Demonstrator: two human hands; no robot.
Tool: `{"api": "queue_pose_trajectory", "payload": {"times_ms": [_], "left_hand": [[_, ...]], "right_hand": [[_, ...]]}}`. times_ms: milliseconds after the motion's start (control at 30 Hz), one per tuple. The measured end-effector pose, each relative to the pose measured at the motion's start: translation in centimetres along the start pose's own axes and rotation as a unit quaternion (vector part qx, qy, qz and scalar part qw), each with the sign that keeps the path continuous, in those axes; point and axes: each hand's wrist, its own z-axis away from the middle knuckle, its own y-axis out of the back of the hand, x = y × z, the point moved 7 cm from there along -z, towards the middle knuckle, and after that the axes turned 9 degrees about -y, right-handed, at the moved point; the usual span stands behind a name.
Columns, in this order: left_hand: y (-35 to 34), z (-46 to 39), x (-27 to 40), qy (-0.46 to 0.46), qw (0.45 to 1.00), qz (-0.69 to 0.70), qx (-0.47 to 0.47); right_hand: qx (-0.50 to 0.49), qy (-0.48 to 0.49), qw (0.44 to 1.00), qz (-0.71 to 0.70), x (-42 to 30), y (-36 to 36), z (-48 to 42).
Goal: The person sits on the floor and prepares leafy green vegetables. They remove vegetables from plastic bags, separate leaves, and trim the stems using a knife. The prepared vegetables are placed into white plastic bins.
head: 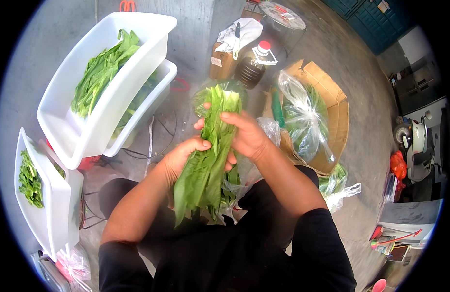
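Note:
Between my two hands is a bunch of long green leafy vegetable [214, 160], its pale cut ends pointing away from me and its leaf tips hanging toward my lap. My left hand [186, 151] grips it from the left side, thumb on top. From the right, my right hand [245, 133] holds it nearer the cut ends, its thumb across the stalks. Below the bunch, more dark green leaves [232, 182] show in a clear plastic bag [245, 179] between my knees. Past the cut ends, a bagged round bundle of greens [201, 98] lies on the floor, partly hidden.
At the left, a white plastic tub [53, 106] holds long leaves [104, 73], stacked over another tub [163, 80]. A smaller white tub [57, 204] contains chopped greens. A knife [236, 40] rests on a cloth-topped box beside a dark-filled bottle [250, 69]. An open carton [338, 124] holds bagged greens.

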Motion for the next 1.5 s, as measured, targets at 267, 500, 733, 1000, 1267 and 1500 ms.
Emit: {"api": "queue_pose_trajectory", "payload": {"times_ms": [267, 500, 733, 1000, 1267, 1500], "left_hand": [[5.1, 0.0, 3.4, -0.149, 0.902, -0.356, 0.194], [5.0, -0.7, 2.6, -0.110, 0.939, -0.275, 0.177], [5.0, -0.3, 2.2, -0.052, 0.960, -0.177, 0.211], [2.7, -0.6, 2.5, -0.143, 0.907, -0.359, 0.167], [4.4, -0.4, 0.0, -0.032, 0.980, -0.152, 0.126], [4.1, 0.9, 5.8, -0.303, 0.810, -0.441, 0.240]], "right_hand": [[0.176, 0.032, 0.982, 0.053, -0.5, 1.9, 0.4], [0.038, 0.018, 0.999, 0.005, 0.0, 1.4, -0.1], [0.021, 0.007, 0.993, -0.120, 0.4, 2.1, 0.3], [0.097, 0.030, 0.989, -0.106, 1.0, 2.3, -0.3], [0.041, 0.054, 0.996, -0.058, 1.0, 0.0, 0.0], [0.188, 0.105, 0.976, -0.017, -1.5, 3.6, 0.5]]}}
